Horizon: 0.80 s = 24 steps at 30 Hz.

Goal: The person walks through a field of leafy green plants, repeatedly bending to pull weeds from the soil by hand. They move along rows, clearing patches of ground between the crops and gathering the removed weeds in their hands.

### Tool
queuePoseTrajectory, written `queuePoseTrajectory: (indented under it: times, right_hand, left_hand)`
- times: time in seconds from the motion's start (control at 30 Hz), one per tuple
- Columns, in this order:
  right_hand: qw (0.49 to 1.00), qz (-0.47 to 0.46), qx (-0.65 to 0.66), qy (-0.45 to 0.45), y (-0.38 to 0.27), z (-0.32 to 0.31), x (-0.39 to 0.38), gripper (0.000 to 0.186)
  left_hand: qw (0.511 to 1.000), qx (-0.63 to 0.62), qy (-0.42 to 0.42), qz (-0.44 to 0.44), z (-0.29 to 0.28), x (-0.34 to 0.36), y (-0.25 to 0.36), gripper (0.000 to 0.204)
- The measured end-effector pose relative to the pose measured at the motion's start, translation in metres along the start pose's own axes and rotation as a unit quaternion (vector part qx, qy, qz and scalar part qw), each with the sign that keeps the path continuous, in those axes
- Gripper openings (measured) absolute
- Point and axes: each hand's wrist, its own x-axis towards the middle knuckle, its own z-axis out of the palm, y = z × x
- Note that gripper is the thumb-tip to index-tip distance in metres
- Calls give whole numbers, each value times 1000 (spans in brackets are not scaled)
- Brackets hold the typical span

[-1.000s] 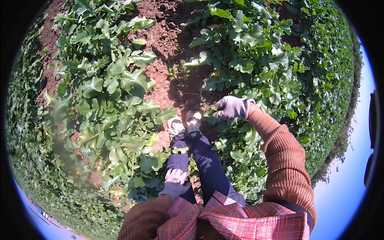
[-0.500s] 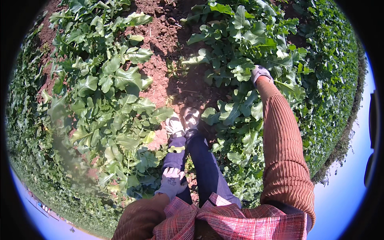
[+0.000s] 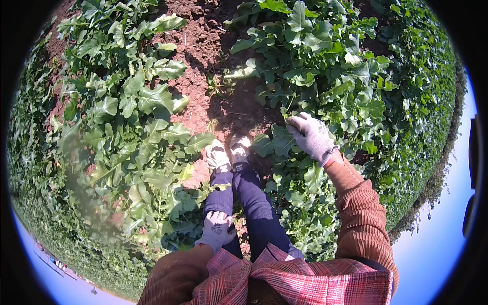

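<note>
Leaf stalk (image 3: pixel 287 108) of a leafy green plant (image 3: pixel 325 66) sits pinched at the tips of the right hand (image 3: pixel 311 136), in the crop row on the person's right, just past the shoes. Right hand wears a light grey glove; fingers (image 3: pixel 295 122) curled in, closed on the thin stalk, back of hand up. Arm in a rust-orange ribbed sleeve (image 3: pixel 362 213) reaches out from lower right over the leaves.

Left hand (image 3: pixel 216 230), also grey-gloved, rests on the left thigh, fingers bent loosely over the dark blue trouser leg (image 3: pixel 221 195); nothing in it as far as can be seen.

Two light shoes (image 3: pixel 229 151) stand side by side on bare red-brown soil (image 3: pixel 203 35), a strip running btwn 2 rows of plants. Left row (image 3: pixel 137 117) has broad lobed leaves, some in bright sun. A red plaid shirt (image 3: pixel 284 282) fills the bottom edge. The person's shadow falls on the soil & plants just ahead of the shoes.
</note>
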Motion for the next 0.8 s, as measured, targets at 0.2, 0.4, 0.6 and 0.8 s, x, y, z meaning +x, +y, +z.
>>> queuePoseTrajectory:
  times: [0.2,0.4,0.6,0.8]
  right_hand:
    - [985,152,-76,13,7,39,102,52]
    - [919,372,-100,88,116,99,174,51]
    - [938,236,81,241,95,97,115,27]
    - [986,-120,4,-117,14,100,57,21]
  left_hand:
    - [996,12,-80,-30,0,1,10,46]
    - [992,-34,-110,-43,1,-3,12,45]
    - [992,-26,-114,-48,-4,2,20,48]
    - [991,18,-124,-51,5,6,20,56]
